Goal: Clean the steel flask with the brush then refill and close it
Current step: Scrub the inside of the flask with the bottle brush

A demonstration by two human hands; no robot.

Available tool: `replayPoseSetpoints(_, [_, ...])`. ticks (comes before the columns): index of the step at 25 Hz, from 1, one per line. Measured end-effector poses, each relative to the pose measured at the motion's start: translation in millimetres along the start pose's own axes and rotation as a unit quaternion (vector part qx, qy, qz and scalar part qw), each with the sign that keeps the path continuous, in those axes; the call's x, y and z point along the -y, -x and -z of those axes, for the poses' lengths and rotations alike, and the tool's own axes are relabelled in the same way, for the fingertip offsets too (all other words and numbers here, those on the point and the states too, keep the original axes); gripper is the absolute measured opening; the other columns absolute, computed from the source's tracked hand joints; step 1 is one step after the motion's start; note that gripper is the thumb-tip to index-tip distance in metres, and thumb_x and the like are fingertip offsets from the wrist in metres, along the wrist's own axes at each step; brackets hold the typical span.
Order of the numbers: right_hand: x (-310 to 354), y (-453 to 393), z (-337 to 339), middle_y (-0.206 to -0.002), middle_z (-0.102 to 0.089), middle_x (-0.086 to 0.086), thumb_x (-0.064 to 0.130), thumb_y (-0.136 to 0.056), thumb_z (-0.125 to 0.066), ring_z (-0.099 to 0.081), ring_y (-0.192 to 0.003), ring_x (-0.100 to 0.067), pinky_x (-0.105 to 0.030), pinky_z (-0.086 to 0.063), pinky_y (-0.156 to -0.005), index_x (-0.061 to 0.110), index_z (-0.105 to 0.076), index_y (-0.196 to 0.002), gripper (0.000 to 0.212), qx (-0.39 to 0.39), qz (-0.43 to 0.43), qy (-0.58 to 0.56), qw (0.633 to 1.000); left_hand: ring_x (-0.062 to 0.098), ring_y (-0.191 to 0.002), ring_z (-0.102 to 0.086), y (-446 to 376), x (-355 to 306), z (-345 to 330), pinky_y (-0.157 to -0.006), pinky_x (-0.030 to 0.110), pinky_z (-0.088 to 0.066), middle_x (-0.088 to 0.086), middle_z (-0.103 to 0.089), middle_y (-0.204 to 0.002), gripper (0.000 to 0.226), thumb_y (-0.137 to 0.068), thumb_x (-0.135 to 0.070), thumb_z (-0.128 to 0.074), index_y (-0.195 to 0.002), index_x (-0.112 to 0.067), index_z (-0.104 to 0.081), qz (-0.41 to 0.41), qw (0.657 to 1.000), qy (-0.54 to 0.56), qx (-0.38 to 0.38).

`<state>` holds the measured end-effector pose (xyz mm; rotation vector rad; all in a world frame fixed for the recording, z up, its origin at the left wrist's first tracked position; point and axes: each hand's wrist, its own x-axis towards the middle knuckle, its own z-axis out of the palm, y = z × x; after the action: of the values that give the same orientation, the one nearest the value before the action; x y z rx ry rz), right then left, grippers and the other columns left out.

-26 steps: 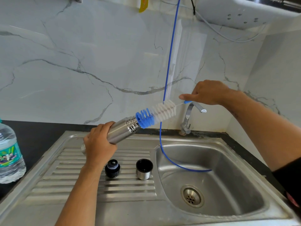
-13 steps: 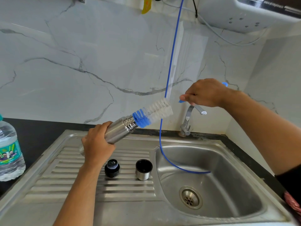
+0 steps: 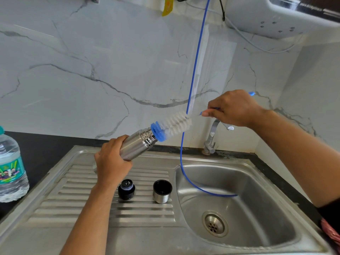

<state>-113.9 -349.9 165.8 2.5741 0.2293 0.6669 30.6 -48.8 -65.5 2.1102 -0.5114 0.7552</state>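
My left hand (image 3: 110, 159) grips a steel flask (image 3: 137, 145), tilted with its open threaded mouth pointing up and to the right, above the draining board. A bottle brush (image 3: 173, 125) with a blue tip and white bristles has its blue end at the flask's mouth; the white bristles are outside. My right hand (image 3: 233, 108) holds the brush's blue handle above the tap. On the draining board stand the black stopper (image 3: 126, 189) and the steel cap cup (image 3: 162, 191), apart from each other.
A steel sink (image 3: 248, 214) with a drain lies at the right, its tap (image 3: 211, 138) at the back wall. A blue hose (image 3: 193, 80) hangs down the marble wall into the basin. A plastic water bottle (image 3: 11, 168) stands on the dark counter at the left.
The brush has slid further down toward the flask, so its blue tip now sits in the mouth. My right hand has followed to the left and tilted the handle. The flask has barely moved.
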Motion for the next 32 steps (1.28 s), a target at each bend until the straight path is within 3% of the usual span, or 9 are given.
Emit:
replayPoseSetpoints(5, [6,-3,4,-0.068,-0.058,0.016,0.076,-0.085,-0.029,-0.054,-0.066,-0.004,-0.027,-0.038,-0.074,0.023,-0.067,-0.080,0.066,0.143,-0.051,-0.068,0.986,0.024,-0.106,-0.054,-2,1,3,-0.089,0.045,-0.036,-0.004,-0.063,-0.112,0.082,-0.059,-0.005,-0.086,-0.134,-0.025,-0.058,-0.016,1.000,-0.013,0.002])
replayPoseSetpoints(8, [2,-1,-2,-0.076,-0.061,0.008,0.070,-0.091,-0.040,-0.056,-0.066,-0.013,-0.030,-0.041,-0.064,0.021,-0.070,-0.094,0.057,-0.010,0.000,0.022,1.000,0.025,-0.107,-0.054,-2,3,3,-0.092,0.048,-0.037,-0.003,-0.062,-0.113,0.083,-0.060,-0.006,-0.087,-0.135,-0.024,-0.057,0.002,1.000,-0.006,-0.001])
replayPoseSetpoints(11, [2,-3,-7,-0.070,-0.059,0.002,0.049,-0.099,-0.046,-0.051,-0.061,-0.019,-0.035,-0.040,-0.061,0.014,-0.070,-0.084,0.045,-0.133,0.055,0.063,0.988,0.025,-0.108,-0.053,-1,1,1,-0.090,0.046,-0.036,-0.003,-0.062,-0.113,0.084,-0.060,-0.006,-0.086,-0.136,-0.025,-0.056,0.015,1.000,0.007,-0.001])
replayPoseSetpoints(15, [10,-6,2,-0.056,-0.049,0.006,0.066,-0.093,-0.015,-0.041,-0.048,-0.010,-0.024,-0.025,-0.053,0.016,-0.058,-0.071,0.069,0.001,0.010,0.033,0.999,0.025,-0.105,-0.054,2,0,-4,-0.086,0.045,-0.036,-0.004,-0.062,-0.112,0.082,-0.059,-0.005,-0.085,-0.134,-0.025,-0.058,0.011,1.000,0.005,0.005])
replayPoseSetpoints(18, [11,-6,7,-0.057,-0.050,0.008,0.073,-0.084,-0.016,-0.045,-0.051,-0.007,-0.020,-0.026,-0.056,0.018,-0.054,-0.068,0.069,0.078,-0.024,-0.007,0.997,0.023,-0.105,-0.054,2,2,-4,-0.086,0.043,-0.035,-0.005,-0.062,-0.112,0.081,-0.060,-0.006,-0.086,-0.134,-0.025,-0.058,-0.009,1.000,-0.009,0.006])
replayPoseSetpoints(22, [14,1,-2,-0.071,-0.056,0.006,0.074,-0.092,-0.041,-0.045,-0.065,-0.013,-0.030,-0.033,-0.068,0.021,-0.064,-0.082,0.058,-0.105,-0.023,0.058,0.993,0.024,-0.108,-0.053,-1,0,-1,-0.088,0.045,-0.036,-0.004,-0.062,-0.114,0.082,-0.061,-0.007,-0.086,-0.136,-0.025,-0.056,0.001,1.000,-0.002,0.003])
replayPoseSetpoints(25, [16,1,-11,-0.071,-0.055,0.003,0.065,-0.101,-0.039,-0.048,-0.070,-0.019,-0.042,-0.035,-0.076,0.017,-0.065,-0.080,0.058,-0.203,-0.023,0.100,0.974,0.026,-0.108,-0.053,0,-2,-4,-0.087,0.043,-0.035,-0.003,-0.062,-0.115,0.084,-0.060,-0.007,-0.086,-0.136,-0.025,-0.057,0.011,1.000,0.021,0.006])
replayPoseSetpoints(29, [10,-1,-15,-0.054,-0.050,0.007,0.079,-0.095,-0.011,-0.049,-0.049,-0.014,-0.029,-0.039,-0.058,0.020,-0.053,-0.066,0.078,-0.039,0.000,0.050,0.998,0.025,-0.103,-0.055,2,1,-6,-0.088,0.045,-0.037,-0.004,-0.063,-0.111,0.082,-0.059,-0.004,-0.086,-0.133,-0.025,-0.058,-0.010,1.000,0.003,0.008])
replayPoseSetpoints(32, [0,0,-22,-0.064,-0.063,0.004,0.090,-0.081,-0.011,-0.060,-0.058,-0.013,-0.031,-0.052,-0.067,0.019,-0.068,-0.077,0.091,0.122,-0.047,-0.051,0.990,0.023,-0.102,-0.056,2,-2,-6,-0.089,0.046,-0.039,-0.005,-0.063,-0.109,0.080,-0.059,-0.003,-0.084,-0.131,-0.026,-0.059,-0.043,0.999,-0.027,0.013])
